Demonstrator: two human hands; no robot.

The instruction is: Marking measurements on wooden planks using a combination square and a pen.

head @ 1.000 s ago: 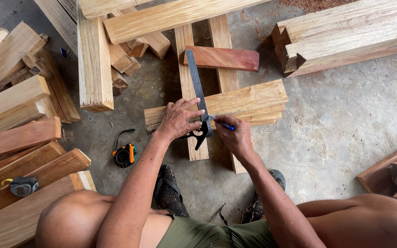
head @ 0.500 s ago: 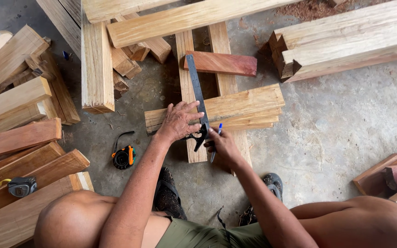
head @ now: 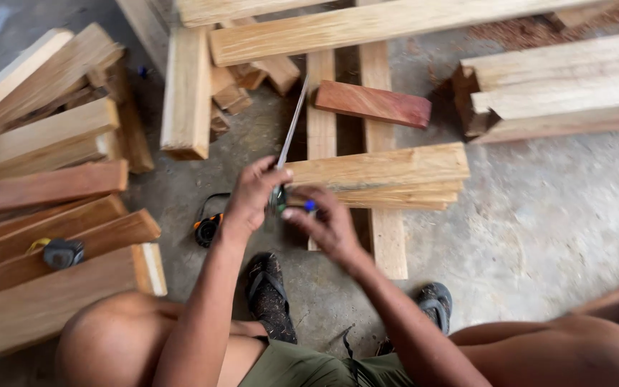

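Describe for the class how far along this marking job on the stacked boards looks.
Done: cannot tell; any line on the stacked boards is blurred. In hand: the left hand grips the combination square, tilted up off the boards, and the right hand holds a blue pen beside it. Left: the orange tape measure lies untouched on the floor.

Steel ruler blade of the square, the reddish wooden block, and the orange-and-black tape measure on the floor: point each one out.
Steel ruler blade of the square (head: 291,125), head view, mid-blade.
Reddish wooden block (head: 372,104), head view, top face.
Orange-and-black tape measure (head: 206,228), head view, its case.
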